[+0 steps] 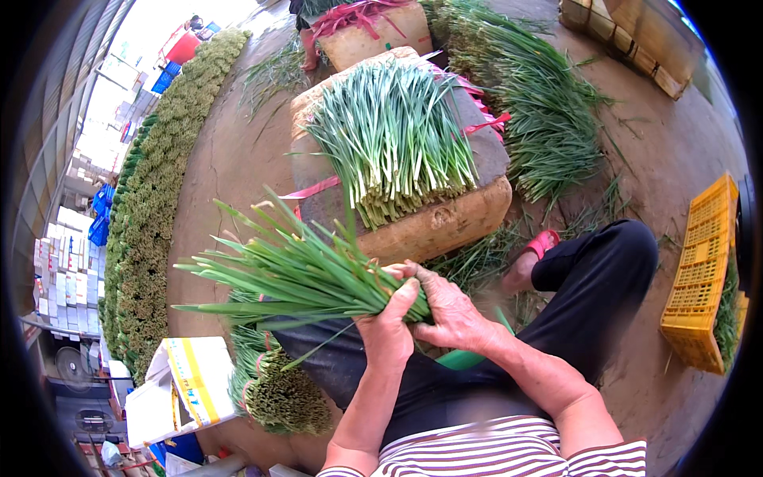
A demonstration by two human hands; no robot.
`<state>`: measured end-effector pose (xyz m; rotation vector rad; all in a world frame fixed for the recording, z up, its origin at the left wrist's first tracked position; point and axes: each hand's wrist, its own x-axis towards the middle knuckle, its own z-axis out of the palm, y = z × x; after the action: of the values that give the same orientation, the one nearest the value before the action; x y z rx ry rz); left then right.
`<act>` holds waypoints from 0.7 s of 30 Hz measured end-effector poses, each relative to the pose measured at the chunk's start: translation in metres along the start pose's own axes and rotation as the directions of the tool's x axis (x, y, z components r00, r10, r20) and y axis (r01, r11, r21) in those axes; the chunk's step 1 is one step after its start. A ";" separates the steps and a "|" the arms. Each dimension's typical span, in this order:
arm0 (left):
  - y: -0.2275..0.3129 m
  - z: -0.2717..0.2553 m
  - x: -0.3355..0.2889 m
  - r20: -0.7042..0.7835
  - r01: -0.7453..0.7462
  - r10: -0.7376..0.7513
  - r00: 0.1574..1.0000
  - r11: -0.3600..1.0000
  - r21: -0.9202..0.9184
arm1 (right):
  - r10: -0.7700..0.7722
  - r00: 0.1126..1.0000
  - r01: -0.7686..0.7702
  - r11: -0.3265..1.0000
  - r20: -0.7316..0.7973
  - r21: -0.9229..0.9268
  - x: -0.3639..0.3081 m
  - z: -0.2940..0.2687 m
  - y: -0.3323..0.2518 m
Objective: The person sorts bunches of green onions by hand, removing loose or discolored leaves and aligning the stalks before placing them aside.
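Note:
My left hand [387,330] is closed around a bunch of long green chives [286,274] above my lap, its thumb pressed on top. The leaves fan out to the left. At the stem end, my right hand [455,312] is closed on the same bunch, with the fingertips of both hands meeting there. Just beyond lies a thick layer of chives [389,135] on a worn, tan foam block [449,222], cut ends toward me. A pink ribbon [312,188] sticks out from under that layer on the left.
Loose chives [540,111] are heaped at the far right. A yellow crate [699,270] stands right, a white foam box [187,385] lower left. Tied bundles [286,393] lie beside my leg. Stacked bundles [175,183] line the left. Another person's block [373,36] is ahead.

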<state>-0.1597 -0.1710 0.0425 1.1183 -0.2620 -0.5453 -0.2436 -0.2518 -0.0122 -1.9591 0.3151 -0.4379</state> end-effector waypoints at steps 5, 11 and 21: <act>-0.004 0.015 0.011 0.102 0.042 -0.053 0.993 0.993 0.109 | 0.108 0.987 -0.091 0.985 -0.120 0.145 0.007 -0.003 0.007; -0.030 0.007 0.019 0.272 -0.083 -0.064 0.960 0.864 0.496 | 0.153 0.987 -0.150 0.987 -0.056 0.050 0.003 0.010 0.036; -0.065 -0.026 0.023 0.359 -0.291 0.043 0.932 0.678 0.675 | 0.222 0.975 -0.219 0.973 -0.030 0.074 0.003 0.016 0.052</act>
<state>-0.1464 -0.1846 -0.0282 1.7540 -0.9233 -0.4556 -0.2352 -0.2616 -0.0656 -1.8241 0.5295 -0.3376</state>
